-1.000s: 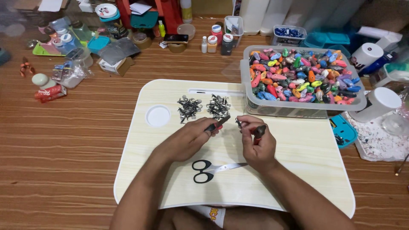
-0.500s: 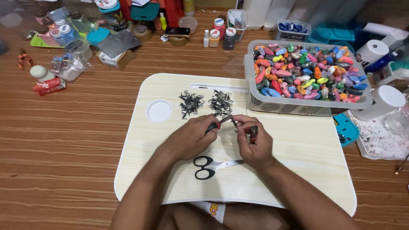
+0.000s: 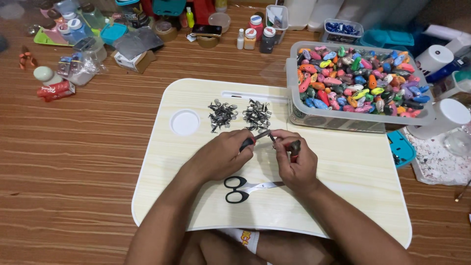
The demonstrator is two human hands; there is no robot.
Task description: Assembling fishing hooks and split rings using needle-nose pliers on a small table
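Note:
My left hand grips small pliers with red-and-black handles, jaws pointing right. My right hand pinches a small dark and red piece at the pliers' tip. Both hands hover over a pale wooden lap tray. Two heaps of small metal clips lie just beyond my fingers. Black-handled scissors rest on the tray beneath my wrists.
A grey bin full of several colourful small lures sits on the tray's far right. A round white recess marks the tray's left. Paint bottles, boxes and tape rolls crowd the far table edge; white cups and a spattered tray stand at right.
My hands have come slightly closer together, the pliers' tip meeting the piece in my right hand. The view has shifted a little downward.

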